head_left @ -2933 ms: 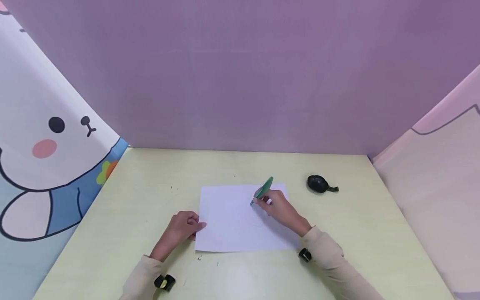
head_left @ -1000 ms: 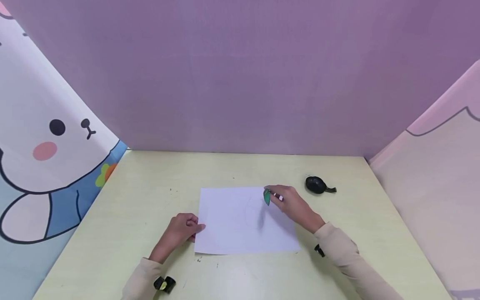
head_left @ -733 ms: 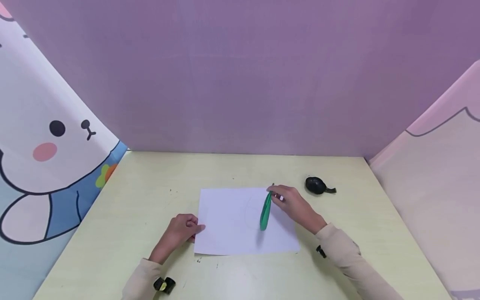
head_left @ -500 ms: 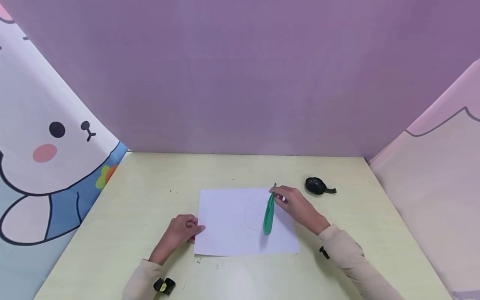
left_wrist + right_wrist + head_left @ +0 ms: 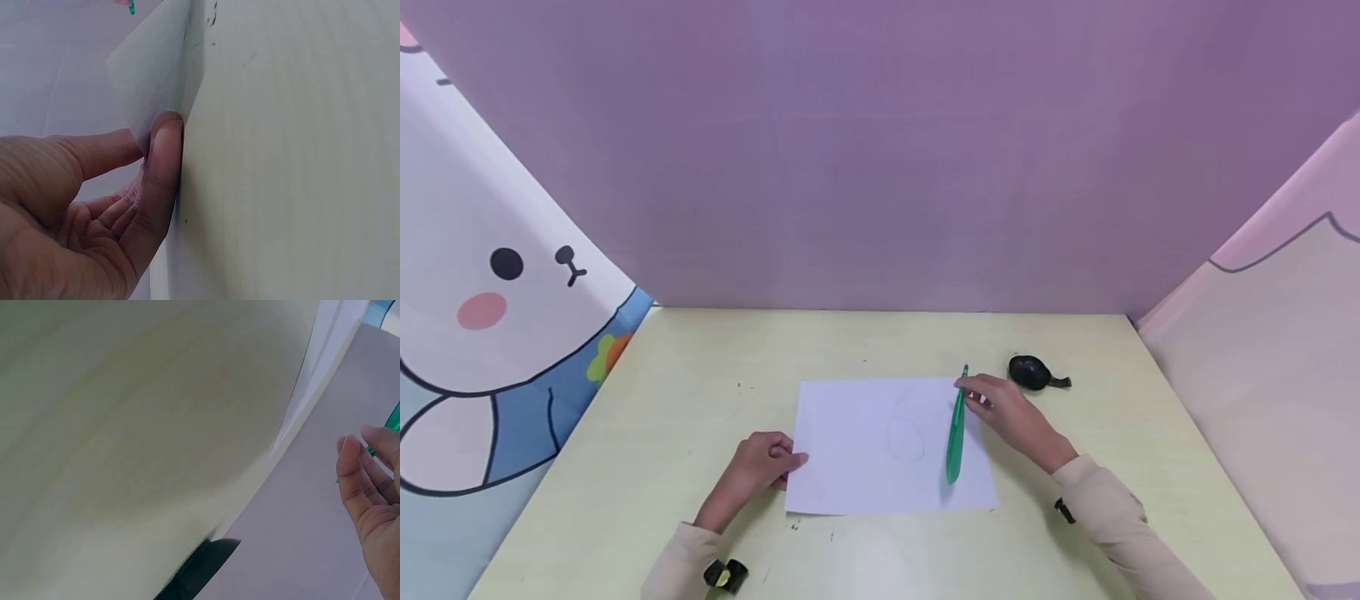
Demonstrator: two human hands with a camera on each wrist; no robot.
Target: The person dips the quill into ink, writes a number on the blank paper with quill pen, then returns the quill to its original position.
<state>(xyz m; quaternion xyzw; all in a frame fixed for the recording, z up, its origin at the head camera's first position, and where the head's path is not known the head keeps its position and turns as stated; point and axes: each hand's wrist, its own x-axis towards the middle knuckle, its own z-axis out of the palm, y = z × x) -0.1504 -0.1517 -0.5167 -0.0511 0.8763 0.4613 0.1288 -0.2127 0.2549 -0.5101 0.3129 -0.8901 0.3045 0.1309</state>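
Note:
A white sheet of paper [image 5: 842, 450] lies on the table, with a faint oval line drawn right of its middle. My left hand [image 5: 760, 462] pinches the sheet's left edge, thumb on top and fingers beneath; the left wrist view shows the paper [image 5: 150, 69] lifted slightly there. Between the thumb and fingertips of my right hand [image 5: 1011, 421] is a green pen [image 5: 955, 446], held over the sheet's right part. Its thin end points away from me and its wide, leaf-like end towards me. The right wrist view catches only bits of the pen [image 5: 394, 417] beside the fingers.
A round black object with a short tail [image 5: 1030, 372] rests on the table [image 5: 722, 350] beyond my right hand. A purple wall [image 5: 880, 167] rises behind the table, and printed panels stand at both sides. Small dark marks dot the tabletop.
The pen has been turned over from its writing pose, its wide end swinging towards me. My right hand has shifted right with it, uncovering the oval line. The left hand stays on the paper's edge.

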